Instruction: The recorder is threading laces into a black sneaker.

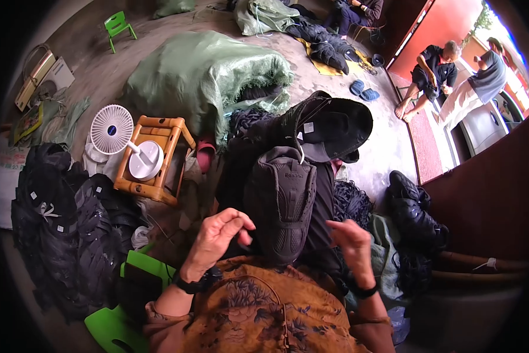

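Observation:
A dark grey shoe upper (282,200) with mesh panels lies across my lap, its toe pointing at my body. Just beyond it rests a black shoe upper (338,126) with its opening facing up and a small white label inside. My left hand (222,234) is raised left of the grey upper, apart from it, with thumb and fingers drawn together in a pinch. On the other side my right hand (353,240) hovers with curled fingers, slightly blurred. Whatever either hand pinches is too small to make out.
Left, black shoe uppers (70,217) are heaped beside a bamboo stool (152,170) bearing a white fan (112,129). Ahead lies a large green woven sack (182,82). More black uppers (414,212) lie right. Two people (435,73) are by the doorway; another sits at the back.

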Available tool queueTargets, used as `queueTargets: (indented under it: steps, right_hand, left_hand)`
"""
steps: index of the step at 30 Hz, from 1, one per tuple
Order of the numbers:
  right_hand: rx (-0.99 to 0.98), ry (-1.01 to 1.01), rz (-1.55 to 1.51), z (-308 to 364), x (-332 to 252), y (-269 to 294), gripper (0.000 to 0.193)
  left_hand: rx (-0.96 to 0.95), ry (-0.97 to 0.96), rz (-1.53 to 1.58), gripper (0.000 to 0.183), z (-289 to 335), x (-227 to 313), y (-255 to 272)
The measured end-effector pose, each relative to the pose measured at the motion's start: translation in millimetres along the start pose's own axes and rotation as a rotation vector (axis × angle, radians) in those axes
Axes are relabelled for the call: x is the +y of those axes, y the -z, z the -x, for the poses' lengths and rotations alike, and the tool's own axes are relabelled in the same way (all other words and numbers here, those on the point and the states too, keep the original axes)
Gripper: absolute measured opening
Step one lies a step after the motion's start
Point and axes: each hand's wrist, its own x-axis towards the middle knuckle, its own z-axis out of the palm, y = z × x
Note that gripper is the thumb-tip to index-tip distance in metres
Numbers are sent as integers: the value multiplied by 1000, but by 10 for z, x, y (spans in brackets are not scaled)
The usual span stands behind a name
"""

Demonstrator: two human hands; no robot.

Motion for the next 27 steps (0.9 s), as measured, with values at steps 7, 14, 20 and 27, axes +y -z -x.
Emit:
queueTargets:
  steps: [7,14,20,27]
  right_hand:
    - [33,79,99,-219,-222,-550,13]
    - [189,345,414,-204,-175,-711,12]
    - [204,340,509,-197,-208,-754,12]
    - [140,330,754,-149,-280,-827,15]
  left_hand:
    - [172,-422,-739,37,-225,-165,-461]
    - [174,-657,-863,25,-331,-287,-545]
    - [185,-581,-804,29,-301,-313,-570]
    - [188,-565,-807,30,-298,-323,-572]
